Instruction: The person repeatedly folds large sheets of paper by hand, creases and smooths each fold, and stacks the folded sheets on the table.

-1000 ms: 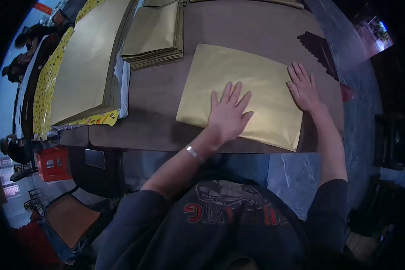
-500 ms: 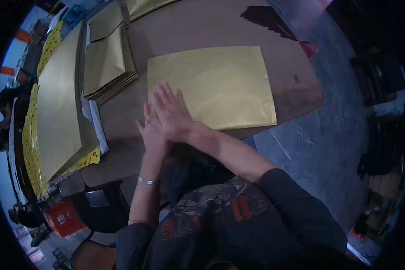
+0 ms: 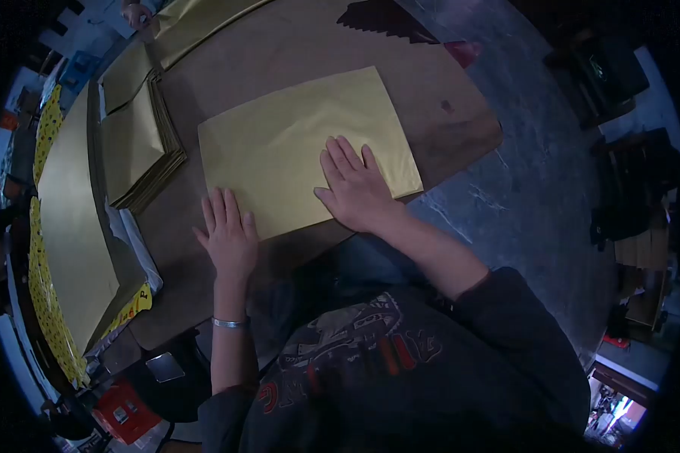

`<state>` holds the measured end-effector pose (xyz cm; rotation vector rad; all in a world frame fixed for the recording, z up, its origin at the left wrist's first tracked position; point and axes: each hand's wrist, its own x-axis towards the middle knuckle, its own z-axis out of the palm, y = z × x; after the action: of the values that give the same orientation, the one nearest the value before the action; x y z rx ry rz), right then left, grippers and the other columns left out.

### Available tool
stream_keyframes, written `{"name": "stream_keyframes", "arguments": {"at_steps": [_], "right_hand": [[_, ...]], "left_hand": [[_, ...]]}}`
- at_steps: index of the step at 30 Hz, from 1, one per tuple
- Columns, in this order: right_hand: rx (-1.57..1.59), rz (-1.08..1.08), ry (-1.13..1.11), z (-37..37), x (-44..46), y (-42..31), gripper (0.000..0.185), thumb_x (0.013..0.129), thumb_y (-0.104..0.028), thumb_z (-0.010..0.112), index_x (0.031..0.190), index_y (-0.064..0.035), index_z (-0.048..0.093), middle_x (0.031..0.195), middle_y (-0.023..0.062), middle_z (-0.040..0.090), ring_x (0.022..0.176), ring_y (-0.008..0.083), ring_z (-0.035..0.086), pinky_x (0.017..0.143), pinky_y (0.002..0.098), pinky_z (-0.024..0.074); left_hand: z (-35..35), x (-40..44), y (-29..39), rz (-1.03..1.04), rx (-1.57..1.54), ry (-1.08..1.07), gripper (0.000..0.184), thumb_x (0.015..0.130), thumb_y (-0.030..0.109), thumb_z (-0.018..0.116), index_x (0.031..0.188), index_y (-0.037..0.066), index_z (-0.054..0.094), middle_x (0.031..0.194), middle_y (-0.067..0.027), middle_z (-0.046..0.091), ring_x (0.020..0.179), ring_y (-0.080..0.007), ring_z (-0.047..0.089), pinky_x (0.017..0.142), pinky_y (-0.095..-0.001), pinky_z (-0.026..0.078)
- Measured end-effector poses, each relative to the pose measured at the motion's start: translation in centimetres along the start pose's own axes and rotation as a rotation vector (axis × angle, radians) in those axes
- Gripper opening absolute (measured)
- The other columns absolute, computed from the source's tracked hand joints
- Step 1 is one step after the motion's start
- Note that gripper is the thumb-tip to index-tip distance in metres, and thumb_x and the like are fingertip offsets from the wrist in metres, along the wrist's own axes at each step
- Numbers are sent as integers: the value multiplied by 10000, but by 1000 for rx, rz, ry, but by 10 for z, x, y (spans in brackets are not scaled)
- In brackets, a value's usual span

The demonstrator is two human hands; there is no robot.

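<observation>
Open and flat, holding nothing, we rest our left hand (image 3: 230, 238) on the gold sheet's (image 3: 279, 143) near-left corner, our right hand (image 3: 359, 196) toward its near-right, the folded stack (image 3: 132, 147) beyond our left.

Gold paper sheet (image 3: 279, 143), slightly creased, flat on brown table (image 3: 461, 143)

The sheet (image 3: 279, 143) under the right hand (image 3: 351, 189) is plain gold. Left of the left hand (image 3: 231, 243), the wrap (image 3: 39, 257) is yellow with small dark marks. Right of the right hand, the floor (image 3: 536, 234) is blue-grey, pale-veined.
</observation>
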<state>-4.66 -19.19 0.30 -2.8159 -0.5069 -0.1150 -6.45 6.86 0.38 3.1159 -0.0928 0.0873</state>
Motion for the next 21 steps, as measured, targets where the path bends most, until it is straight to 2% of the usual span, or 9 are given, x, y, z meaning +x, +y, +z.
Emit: {"name": "stream_keyframes", "arguments": {"at_steps": [5, 12, 17, 18, 19, 21], "right_hand": [[-82, 134, -67, -18, -27, 40, 688, 987, -432, 390, 1471, 44, 278, 1576, 209, 198, 1482, 325, 145, 1177, 544, 121], [-186, 259, -170, -37, -55, 75, 720, 985, -440, 382, 1508, 22, 204, 1608, 164, 130, 1496, 303, 87, 1170, 579, 83], [-240, 350, -242, -54, -62, 95, 738, 994, -490, 365, 1510, 14, 211, 1609, 165, 114, 1498, 319, 35, 1167, 588, 80], [-275, 379, -268, -61, -59, 95, 736, 993, -491, 375, 1505, 16, 224, 1604, 173, 123, 1497, 328, 40, 1166, 589, 83], [-308, 410, -296, -68, -57, 93, 735, 991, -492, 385, 1499, 18, 238, 1599, 180, 132, 1495, 337, 44, 1165, 591, 86], [-253, 328, -176, -71, -57, 88, 706, 981, -457, 438, 1474, 26, 291, 1578, 199, 188, 1487, 352, 89, 1164, 588, 107]], "left_hand": [[1, 0, 0, -7, 14, 3, 557, 999, 364, 403, 1486, 102, 342, 1585, -97, 256, 1460, -354, 221, 1071, -712, 207], [-3, 0, 2, -20, -2, -5, 558, 989, 358, 426, 1479, 101, 353, 1576, -105, 271, 1451, -358, 236, 1065, -716, 212], [-8, -1, 6, -21, -32, 33, 520, 962, 338, 497, 1424, 105, 445, 1563, -114, 290, 1445, -363, 249, 1050, -724, 225], [-17, -4, 6, 58, 35, 135, 457, 924, 310, 573, 1330, 103, 539, 1484, -127, 401, 1394, -347, 338, 1035, -675, 288], [-24, -5, 2, 47, 39, 152, 457, 924, 310, 573, 1330, 103, 539, 1484, -127, 401, 1394, -347, 338, 1035, -675, 288], [-41, -10, -7, 408, -237, -9, 390, 863, 270, 642, 1215, 105, 597, 1351, -121, 515, 1294, -319, 449, 990, -567, 384]]}}
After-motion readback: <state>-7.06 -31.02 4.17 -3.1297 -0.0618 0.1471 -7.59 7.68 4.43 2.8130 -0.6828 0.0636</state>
